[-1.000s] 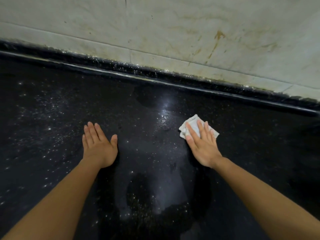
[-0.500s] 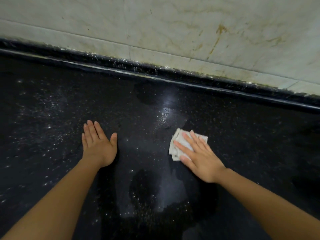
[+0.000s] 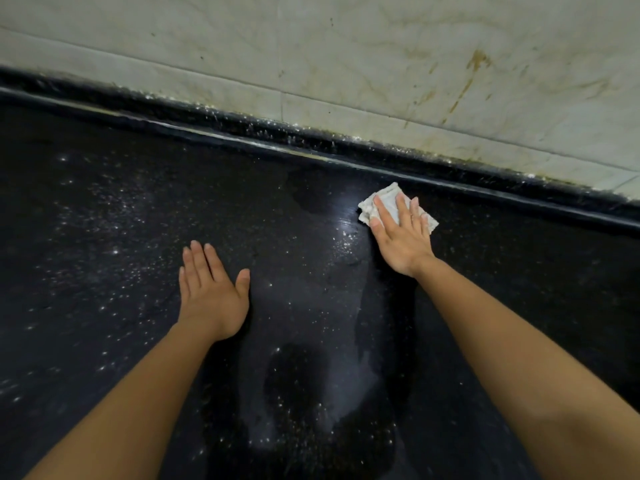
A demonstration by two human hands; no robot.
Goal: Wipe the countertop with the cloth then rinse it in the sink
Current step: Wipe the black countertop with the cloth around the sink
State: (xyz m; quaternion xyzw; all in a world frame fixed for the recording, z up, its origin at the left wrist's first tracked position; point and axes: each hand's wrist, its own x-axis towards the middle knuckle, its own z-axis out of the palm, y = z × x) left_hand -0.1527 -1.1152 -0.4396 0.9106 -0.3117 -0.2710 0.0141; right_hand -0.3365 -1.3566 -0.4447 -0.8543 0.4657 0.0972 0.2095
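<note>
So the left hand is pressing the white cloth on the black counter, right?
No, it is the right hand pressing the white cloth on the black counter. The left hand lies flat on the counter, holding nothing. The head view shows this.

Right hand (image 3: pixel 401 237) presses cloth (image 3: pixel 388 199) on countertop (image 3: pixel 104 237).

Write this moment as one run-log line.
stage: wiping | right hand: flat, pressing folded white cloth near back edge | left hand: flat on black speckled stone countertop | rinse: not yet done
</note>
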